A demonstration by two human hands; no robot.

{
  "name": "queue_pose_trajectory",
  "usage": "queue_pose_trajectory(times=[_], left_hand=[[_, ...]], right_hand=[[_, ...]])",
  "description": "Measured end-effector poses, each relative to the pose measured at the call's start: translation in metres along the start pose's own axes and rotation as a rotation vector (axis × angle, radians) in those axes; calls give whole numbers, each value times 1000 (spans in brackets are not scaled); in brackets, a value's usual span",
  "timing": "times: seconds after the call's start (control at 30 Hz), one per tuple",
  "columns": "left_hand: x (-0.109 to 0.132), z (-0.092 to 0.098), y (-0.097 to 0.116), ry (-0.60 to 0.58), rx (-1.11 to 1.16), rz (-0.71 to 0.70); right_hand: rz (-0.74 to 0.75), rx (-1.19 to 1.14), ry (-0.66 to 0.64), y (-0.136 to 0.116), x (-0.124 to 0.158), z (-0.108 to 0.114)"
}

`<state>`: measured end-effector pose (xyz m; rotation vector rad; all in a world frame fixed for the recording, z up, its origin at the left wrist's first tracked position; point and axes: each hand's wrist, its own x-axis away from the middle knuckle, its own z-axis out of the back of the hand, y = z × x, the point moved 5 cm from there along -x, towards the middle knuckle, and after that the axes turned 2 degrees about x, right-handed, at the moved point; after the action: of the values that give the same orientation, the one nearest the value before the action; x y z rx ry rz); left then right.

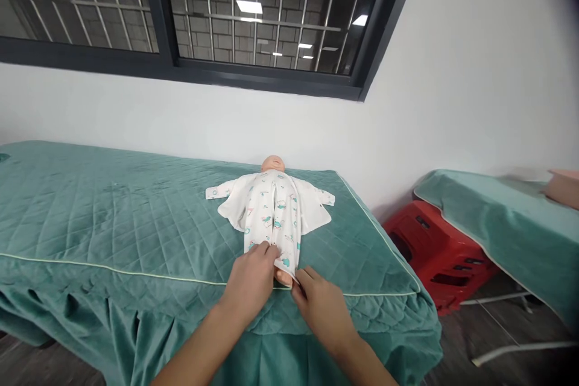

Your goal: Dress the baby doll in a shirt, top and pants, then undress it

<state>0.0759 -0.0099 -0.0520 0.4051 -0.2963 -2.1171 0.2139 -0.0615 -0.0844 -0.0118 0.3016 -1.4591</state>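
Mostly hidden: doll (272, 164) under romper (272, 217), mid-frame on bed (113, 211).
Your left hand (251, 280): fingers pinching romper hem.
Your right hand (321, 304): likewise.
Writing: none legible.

Left hand (251, 280) and right hand (322, 303) extended forward — fingertips pinching, close together.

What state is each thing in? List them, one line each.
Baby doll: lying face up on the bed, dressed.
Printed sleepsuit: on the doll, arms spread out.
Left hand: gripping the sleepsuit's leg end.
Right hand: pinching the leg hem by the doll's foot.
Green quilted cover: spread flat over the bed.
Red stool: tipped beside the bed.
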Motion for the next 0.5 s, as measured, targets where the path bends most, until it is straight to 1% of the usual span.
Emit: queue_pose_trajectory(times=[0.13, 0.2, 0.3, 0.4, 0.5], left_hand=[[7, -2, 1, 29, 15, -32], [9, -3, 3, 73, 72, -17], [9, -4, 7, 146, 154, 16], [9, -6, 7, 173, 179, 12], [13, -9, 2, 178, 176, 1]], right_hand=[[-45, -81, 7, 1, 10, 2], [-72, -156, 0, 0, 10, -2], [-103, -236, 27, -2, 9, -8], [-119, -237, 49, -2, 9, -11], [-103, -207, 29, -1, 11, -12]])
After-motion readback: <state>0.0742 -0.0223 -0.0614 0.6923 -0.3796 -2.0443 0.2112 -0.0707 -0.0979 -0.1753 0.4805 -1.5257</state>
